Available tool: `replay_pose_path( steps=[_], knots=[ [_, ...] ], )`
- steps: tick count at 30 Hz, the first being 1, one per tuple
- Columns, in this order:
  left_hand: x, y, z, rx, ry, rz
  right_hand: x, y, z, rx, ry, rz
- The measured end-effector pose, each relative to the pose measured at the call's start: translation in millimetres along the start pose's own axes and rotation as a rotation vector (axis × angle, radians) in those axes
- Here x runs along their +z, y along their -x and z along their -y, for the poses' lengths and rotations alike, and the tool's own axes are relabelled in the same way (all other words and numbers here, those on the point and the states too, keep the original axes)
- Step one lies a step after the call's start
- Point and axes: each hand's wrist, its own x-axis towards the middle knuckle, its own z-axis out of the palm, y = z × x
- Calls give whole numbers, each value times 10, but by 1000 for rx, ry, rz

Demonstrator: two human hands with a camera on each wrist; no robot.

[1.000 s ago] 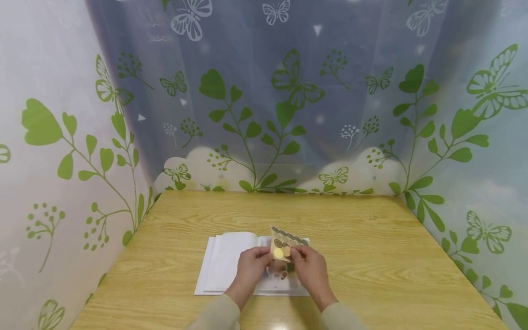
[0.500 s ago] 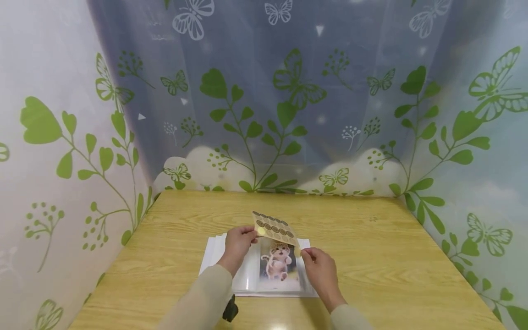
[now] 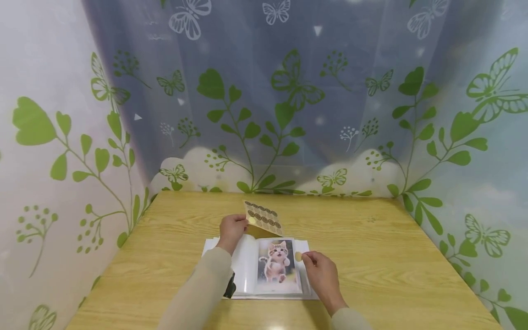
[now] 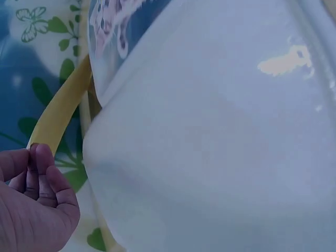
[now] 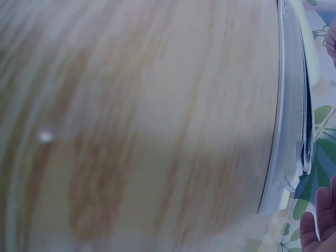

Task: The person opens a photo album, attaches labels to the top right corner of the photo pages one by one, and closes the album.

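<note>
L hand (image 3: 232,233) pinches a thin, flat tan paper sheet (image 3: 262,214) w/ rows of round brown stickers (image 3: 264,220), print too small to read; R hand (image 3: 323,277) pinches a small round yellow disc (image 3: 299,256), material unclear. Btwn hands lies an open white album w/ glossy pages (image 3: 244,270), partly hidden by L hand's cream sleeve (image 3: 198,284); R wrist view crops R hand.

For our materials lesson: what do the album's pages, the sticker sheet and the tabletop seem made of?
Album pages: probably plastic sleeves, glossy, given the glare. Sticker sheet: likely thin paper, finish unclear; it curves in the left wrist view. Tabletop: wood or wood-look laminate; grain shows, and reflected light suggests sheen.
</note>
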Motion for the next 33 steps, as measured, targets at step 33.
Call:
replay_pose_path(
  steps=[33],
  knots=[
    [-8,465,62,422,-725,333,-50,-59,-78,-38,26,15]
  ],
)
